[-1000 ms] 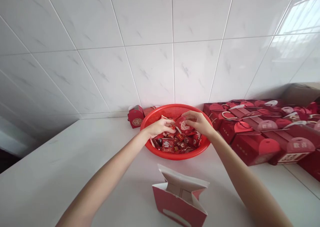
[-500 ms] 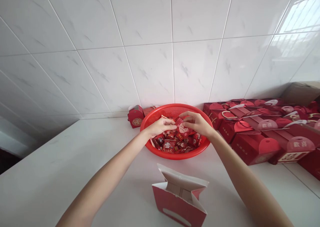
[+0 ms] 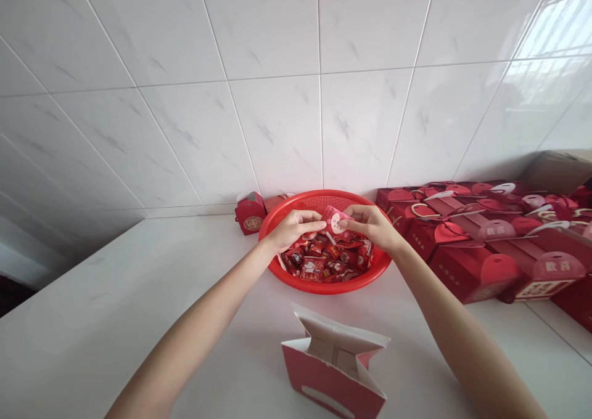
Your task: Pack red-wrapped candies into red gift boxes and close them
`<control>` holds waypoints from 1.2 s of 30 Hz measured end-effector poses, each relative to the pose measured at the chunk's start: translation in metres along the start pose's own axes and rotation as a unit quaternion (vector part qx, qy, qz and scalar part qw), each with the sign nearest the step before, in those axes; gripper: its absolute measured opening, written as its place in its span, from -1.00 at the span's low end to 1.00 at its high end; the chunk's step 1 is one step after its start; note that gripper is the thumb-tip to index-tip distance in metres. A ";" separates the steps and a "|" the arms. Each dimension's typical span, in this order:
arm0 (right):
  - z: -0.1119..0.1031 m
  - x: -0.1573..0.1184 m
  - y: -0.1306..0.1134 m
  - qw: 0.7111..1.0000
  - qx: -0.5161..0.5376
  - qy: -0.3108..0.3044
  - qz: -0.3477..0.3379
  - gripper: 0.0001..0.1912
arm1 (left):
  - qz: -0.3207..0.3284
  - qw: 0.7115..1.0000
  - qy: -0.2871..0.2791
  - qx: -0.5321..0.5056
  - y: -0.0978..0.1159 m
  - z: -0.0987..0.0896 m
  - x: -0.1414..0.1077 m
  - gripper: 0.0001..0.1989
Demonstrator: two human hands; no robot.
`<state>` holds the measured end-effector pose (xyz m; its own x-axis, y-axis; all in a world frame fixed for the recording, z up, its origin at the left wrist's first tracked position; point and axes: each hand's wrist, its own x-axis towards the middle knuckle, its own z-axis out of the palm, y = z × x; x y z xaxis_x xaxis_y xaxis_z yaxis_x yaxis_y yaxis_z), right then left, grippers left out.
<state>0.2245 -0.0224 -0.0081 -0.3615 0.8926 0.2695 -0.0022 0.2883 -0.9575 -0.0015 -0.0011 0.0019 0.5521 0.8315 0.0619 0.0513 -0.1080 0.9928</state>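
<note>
Between my two hands is a small red candy packet (image 3: 337,220) with a pale round print. My left hand (image 3: 298,228) pinches its left side, and my right hand (image 3: 370,225) grips its right side. Both hands are over a red plastic basket (image 3: 324,288) with a perforated wall. Inside the basket lie many wrapped candies (image 3: 314,268), mostly red, some hidden under my hands. In front of the basket, close to me, stands a red paper box (image 3: 330,376) with its top unfolded and pale inside.
Rows of red gift boxes (image 3: 472,271) with handle tops fill the right side of the white counter (image 3: 139,296). Behind the basket's left side sits a small red box (image 3: 250,214). A tiled wall (image 3: 277,129) rises at the back; a brown carton (image 3: 557,175) is at far right.
The packet is now stretched upright between my hands, its print facing me more. My right hand has shifted slightly, its fingers more closed on the edge. The boxes and basket stay in place.
</note>
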 end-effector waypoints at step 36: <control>0.002 0.009 0.016 0.943 -0.298 0.126 -0.074 -0.63 | -0.127 0.926 -0.068 0.349 -0.023 -0.005 0.002 -0.97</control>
<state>0.2191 -0.0102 -0.0215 -0.1660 0.8597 0.4830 0.5170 0.4930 -0.6998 -0.0060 0.0058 -0.0201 0.5463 0.8067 -0.2255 0.6928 -0.2839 0.6629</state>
